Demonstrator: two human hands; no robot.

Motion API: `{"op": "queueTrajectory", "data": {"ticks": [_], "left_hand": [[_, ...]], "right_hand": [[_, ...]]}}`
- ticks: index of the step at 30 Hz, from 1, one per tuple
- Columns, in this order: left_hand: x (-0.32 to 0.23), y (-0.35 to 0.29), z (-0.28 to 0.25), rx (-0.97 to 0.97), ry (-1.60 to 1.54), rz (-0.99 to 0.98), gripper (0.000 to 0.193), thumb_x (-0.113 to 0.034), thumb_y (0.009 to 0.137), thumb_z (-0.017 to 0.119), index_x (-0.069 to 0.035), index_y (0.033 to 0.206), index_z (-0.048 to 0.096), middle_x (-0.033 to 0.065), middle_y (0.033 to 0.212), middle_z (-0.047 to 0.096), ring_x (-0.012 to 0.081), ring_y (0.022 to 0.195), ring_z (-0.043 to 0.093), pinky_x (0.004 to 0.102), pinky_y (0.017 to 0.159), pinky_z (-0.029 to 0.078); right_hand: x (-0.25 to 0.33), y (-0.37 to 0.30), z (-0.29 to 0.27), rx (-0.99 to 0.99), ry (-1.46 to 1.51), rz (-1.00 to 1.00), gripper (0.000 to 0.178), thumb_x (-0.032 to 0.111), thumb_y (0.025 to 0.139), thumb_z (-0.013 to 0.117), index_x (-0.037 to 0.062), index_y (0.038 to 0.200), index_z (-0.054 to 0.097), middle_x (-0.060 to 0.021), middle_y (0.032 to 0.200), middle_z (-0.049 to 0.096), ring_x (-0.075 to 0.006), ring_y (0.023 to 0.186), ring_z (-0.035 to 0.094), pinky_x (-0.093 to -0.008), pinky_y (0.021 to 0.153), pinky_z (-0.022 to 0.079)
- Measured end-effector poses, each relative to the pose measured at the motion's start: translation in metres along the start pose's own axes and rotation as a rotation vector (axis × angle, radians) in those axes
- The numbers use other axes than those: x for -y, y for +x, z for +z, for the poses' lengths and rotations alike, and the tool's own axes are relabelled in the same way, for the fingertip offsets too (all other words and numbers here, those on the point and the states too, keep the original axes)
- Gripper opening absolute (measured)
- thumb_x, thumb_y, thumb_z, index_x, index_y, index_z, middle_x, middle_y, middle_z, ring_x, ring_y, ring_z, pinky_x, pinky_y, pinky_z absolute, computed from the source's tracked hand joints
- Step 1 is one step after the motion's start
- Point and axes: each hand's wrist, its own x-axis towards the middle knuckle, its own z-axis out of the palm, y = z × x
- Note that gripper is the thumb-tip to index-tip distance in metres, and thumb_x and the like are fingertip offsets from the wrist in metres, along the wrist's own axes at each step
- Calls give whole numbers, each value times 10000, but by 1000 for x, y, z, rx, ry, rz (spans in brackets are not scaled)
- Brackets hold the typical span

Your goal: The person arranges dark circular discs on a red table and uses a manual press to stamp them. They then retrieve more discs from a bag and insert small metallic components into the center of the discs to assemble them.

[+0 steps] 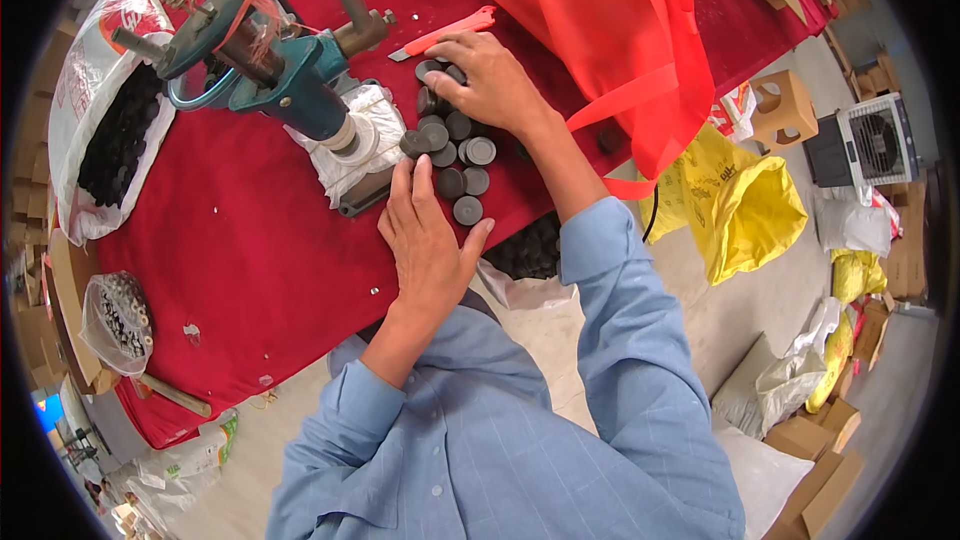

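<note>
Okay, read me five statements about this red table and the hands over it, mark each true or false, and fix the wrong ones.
1. The right hand is at the far end of the dark discs. True.
2. The left hand holds the orange cutter. False: the cutter lies just beyond the right hand.
3. The teal press stands left of the discs. True.
4. The yellow bag lies left of the press. False: it is far to the right.
5. The white sack contains dark pieces. True.

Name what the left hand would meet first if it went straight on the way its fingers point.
Probably the dark disc just ahead of the left hand; whether the two already touch is unclear.
</note>
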Motion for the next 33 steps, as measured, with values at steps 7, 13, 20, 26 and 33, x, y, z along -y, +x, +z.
{"op": "queueTrajectory", "data": {"ticks": [7, 13, 20, 26, 33], "left_hand": [[2, 6, 5, -48, -61, -54, 1231, -258, 756, 947, 28, 1647, 147, 297, 1656, 250, 457, 1449, 408, 557, 1169, 342], [-3, 6, 10, -52, -24, -52, 1245, -268, 759, 943, 43, 1651, 132, 311, 1684, 230, 473, 1474, 380, 557, 1184, 330], [-1, 6, 12, -85, -99, -20, 1220, -219, 763, 940, 36, 1653, 144, 291, 1675, 267, 460, 1490, 384, 535, 1212, 315], [-4, 20, 26, -37, -163, 141, 1210, -198, 756, 939, 22, 1653, 158, 266, 1664, 302, 433, 1512, 381, 500, 1235, 326], [-14, 29, 42, 53, -222, 202, 1176, -275, 683, 979, 12, 1607, 311, 243, 1566, 451, 434, 1443, 455, 513, 1192, 385]], "right_hand": [[19, 10, 2, 295, 12, -71, 519, 466, 897, 724, 176, 1326, 736, -136, 1461, 626, -389, 1393, 517, -520, 1122, 453], [15, 9, 4, 340, 48, -118, 581, 447, 860, 692, 202, 1387, 704, -66, 1437, 659, -335, 1397, 531, -533, 1098, 441], [15, -2, -8, 480, 233, -78, 451, 360, 923, 667, 147, 1317, 717, -85, 1349, 706, -318, 1328, 585, -493, 1111, 466], [15, -51, -52, 388, 250, 2, 431, 281, 921, 698, 87, 1305, 719, -114, 1299, 723, -318, 1263, 618, -437, 1088, 493], [15, -102, -88, 174, 320, 277, 368, 242, 916, 711, 58, 1233, 738, -131, 1182, 741, -314, 1129, 673, -422, 972, 534]]}}
